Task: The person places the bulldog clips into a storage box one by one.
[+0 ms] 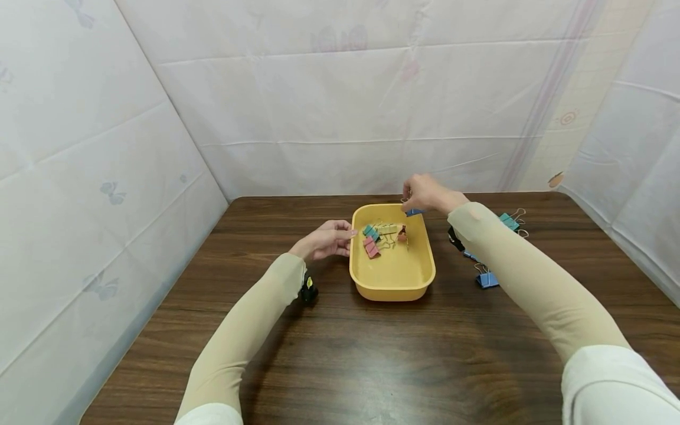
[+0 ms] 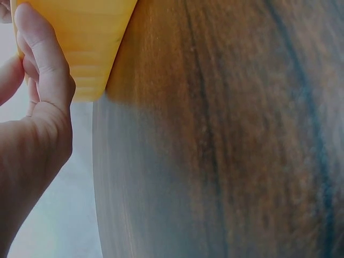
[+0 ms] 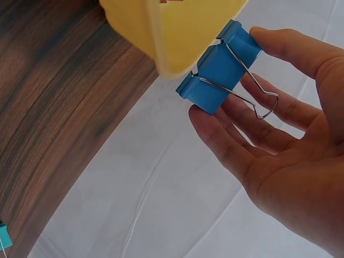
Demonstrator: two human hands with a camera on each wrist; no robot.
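While the left hand point(image 1: 325, 239) rests at the left wall of the yellow tray point(image 1: 393, 277), its curled fingers point(image 2: 40, 51) grip the tray's edge, as the left wrist view shows from close. Just below this forearm, a small black object point(image 1: 309, 291) lies on the dark wooden counter point(image 1: 340, 354); I cannot tell what it is. The tray stands in the middle of the counter, and inside it lie several clips in a small pile point(image 1: 383, 237), pink, green and one orange-brown, partly tangled by their wire handles. At the far right corner of the tray, the right hand point(image 1: 425, 193) pinches a blue clip point(image 3: 219, 67) between thumb and fingertips, holding it just above the rim. In the right wrist view this clip touches or nearly touches the tray's outer edge; which one is not clear. To the right of the tray, more clips lie on the counter: a blue one point(image 1: 486, 278) near the forearm and a green one point(image 1: 509, 221) further back. The right sleeve point(image 1: 526, 277) hides part of this group, so their number cannot be counted.
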